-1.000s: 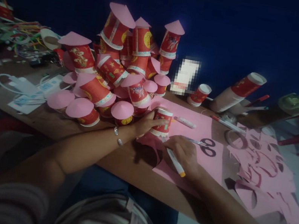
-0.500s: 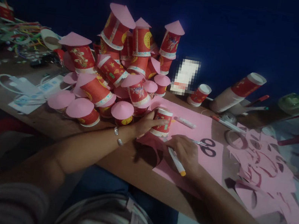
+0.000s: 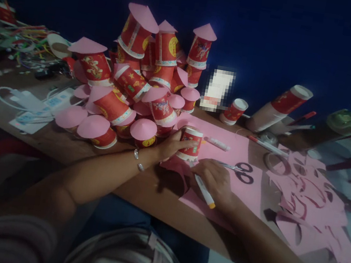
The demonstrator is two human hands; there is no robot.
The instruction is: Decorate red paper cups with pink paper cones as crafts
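Left hand [image 3: 173, 145] is holding red cup [image 3: 194, 145], right hand [image 3: 216, 179] pinching pen [image 3: 205, 191]

The left hand is curving around the red cup, its grip only as wide as this cup. Just right of that grip, the right hand is pinching the pen, near the cup's lower edge. A pink sheet [image 3: 254, 196] is lying below both hands, scissors [image 3: 239, 169] are resting beside the right hand, and cone-topped cups [image 3: 117, 106] are leaning beyond the left hand.

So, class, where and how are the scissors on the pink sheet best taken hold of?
Probably by the black loops of the scissors, coming from the right: those loops face that way on the pink sheet, while the blades point left, beside the right hand.
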